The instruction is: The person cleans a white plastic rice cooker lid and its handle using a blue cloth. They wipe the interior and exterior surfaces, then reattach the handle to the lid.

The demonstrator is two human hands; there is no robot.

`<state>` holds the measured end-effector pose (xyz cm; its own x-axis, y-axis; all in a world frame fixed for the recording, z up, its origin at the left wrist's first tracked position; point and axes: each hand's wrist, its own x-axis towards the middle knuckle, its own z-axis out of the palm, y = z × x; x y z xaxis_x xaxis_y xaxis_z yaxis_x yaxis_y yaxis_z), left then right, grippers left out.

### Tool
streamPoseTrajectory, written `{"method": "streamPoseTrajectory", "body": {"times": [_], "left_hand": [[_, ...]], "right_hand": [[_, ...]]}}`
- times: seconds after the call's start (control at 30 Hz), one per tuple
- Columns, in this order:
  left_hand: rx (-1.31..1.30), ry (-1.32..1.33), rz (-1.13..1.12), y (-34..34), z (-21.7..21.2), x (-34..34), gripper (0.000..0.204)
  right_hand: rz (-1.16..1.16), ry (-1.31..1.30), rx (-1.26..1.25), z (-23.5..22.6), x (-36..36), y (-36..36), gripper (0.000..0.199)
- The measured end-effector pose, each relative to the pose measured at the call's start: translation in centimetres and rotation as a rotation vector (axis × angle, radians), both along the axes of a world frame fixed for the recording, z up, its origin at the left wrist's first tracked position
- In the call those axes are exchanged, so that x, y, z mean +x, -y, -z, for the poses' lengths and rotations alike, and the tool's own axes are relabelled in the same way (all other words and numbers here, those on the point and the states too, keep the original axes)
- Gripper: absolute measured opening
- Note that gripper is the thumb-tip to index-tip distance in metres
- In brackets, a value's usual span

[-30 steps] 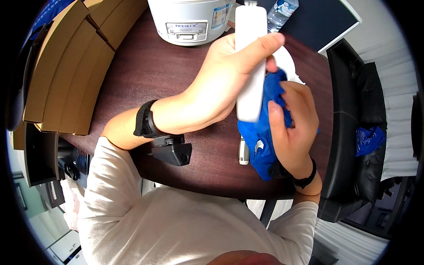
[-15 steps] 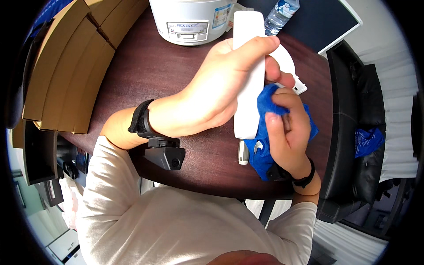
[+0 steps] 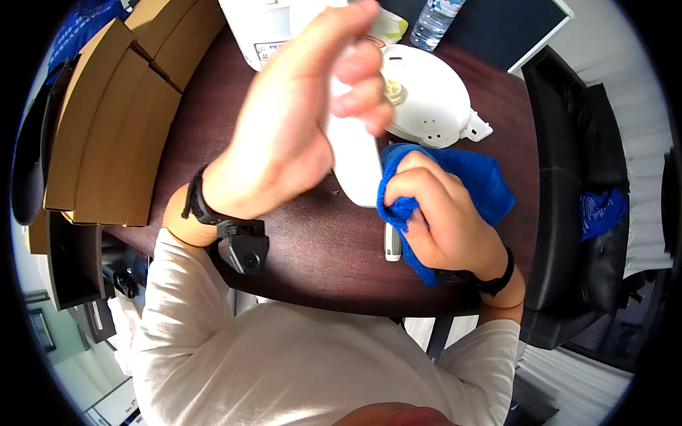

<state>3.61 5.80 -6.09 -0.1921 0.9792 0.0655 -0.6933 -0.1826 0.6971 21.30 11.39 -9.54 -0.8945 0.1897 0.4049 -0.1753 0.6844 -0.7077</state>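
Stacked cardboard boxes line the left edge of a dark wooden table. Above the tabletop, the person's left hand has its fingers curled shut around the upper part of a long white plastic piece, lifting it close to the camera. Just to the right, the right hand pinches a bunched blue cloth against the piece's lower end, fingers closed on the fabric. Behind them lie a white rounded appliance lid and a clear water bottle; a small grey pen-like object rests on the table below. The white piece looks rigid, light and smooth, likely slippery, best held around its upper shaft; the cloth is soft and limp.
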Motion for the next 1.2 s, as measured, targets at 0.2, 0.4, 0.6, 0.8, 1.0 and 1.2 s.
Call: {"method": "streamPoseTrajectory", "body": {"times": [0.2,0.4,0.6,0.8,1.0,1.2], "left_hand": [[0.231,0.146,0.128,-0.4,-0.5,-3.2,0.019],[0.442,0.285,0.207,-0.2,-1.6,-4.8,0.025],[0.377,0.289,0.133,-0.2,-0.9,-3.7,0.042],[0.262,0.255,0.012,-0.7,-0.3,-2.5,0.042],[0.313,0.234,-0.077,-0.7,0.4,-2.0,0.046],[0.177,0.113,-0.102,-0.3,0.0,-2.4,0.048]], "right_hand": [[-0.032,0.038,-0.047,0.4,0.1,-1.3,0.026],[0.085,0.149,-0.069,0.6,1.1,-2.4,0.012],[0.300,-0.116,-0.817,1.5,0.1,-2.7,0.014],[0.290,-0.257,-0.840,1.9,-0.6,-1.2,0.022],[0.263,-0.317,-0.585,2.8,-1.2,-0.4,0.031],[0.393,-0.363,-0.634,1.5,0.3,-4.2,0.031]]}}
